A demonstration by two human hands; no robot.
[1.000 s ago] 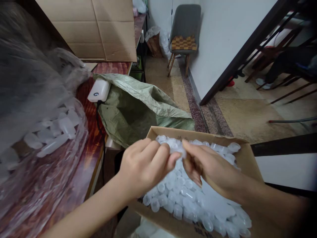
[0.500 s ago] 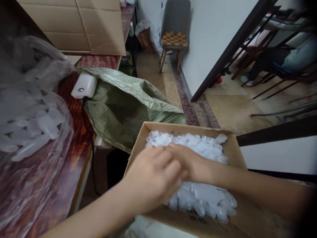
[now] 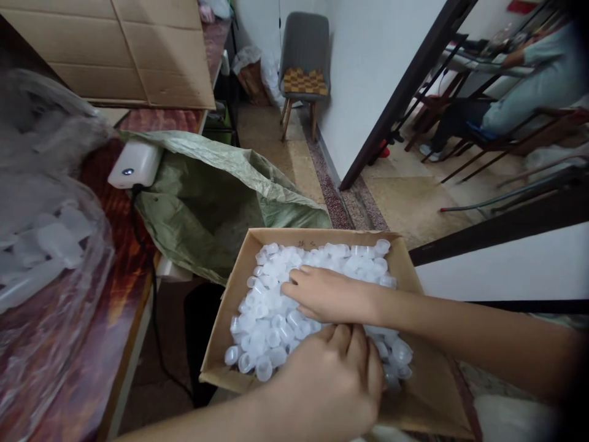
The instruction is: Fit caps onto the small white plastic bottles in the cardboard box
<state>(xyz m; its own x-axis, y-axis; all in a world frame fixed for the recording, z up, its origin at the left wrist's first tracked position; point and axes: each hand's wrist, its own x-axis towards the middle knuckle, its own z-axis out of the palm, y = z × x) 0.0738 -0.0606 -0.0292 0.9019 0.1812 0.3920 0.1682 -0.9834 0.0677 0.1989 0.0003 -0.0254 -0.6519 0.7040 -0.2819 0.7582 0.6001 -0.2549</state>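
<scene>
A cardboard box [image 3: 416, 270] in front of me holds a heap of small translucent plastic cups [image 3: 262, 325]. My right hand [image 3: 324, 294] rests palm down on the middle of the heap, its fingers curled down among the cups. Closer to me, my left hand [image 3: 331, 377] has its fingers bent inward, knuckles up, touching the cups just below the right hand. The fingertips of both hands are hidden, so I cannot see what they hold, if anything.
An open green woven sack [image 3: 207, 202] lies behind the box. On the table [image 3: 124, 301] at left are a clear plastic bag [image 3: 46, 245] of translucent pieces and a white device [image 3: 135, 162] with a cable. A chair [image 3: 304, 55] stands behind; a person [image 3: 529, 86] sits beyond the doorway.
My hands were together over the heap, the left blurred. Now the left is lower and nearer me, pressed into the cups, and the right lies flatter. The view has shifted slightly.
</scene>
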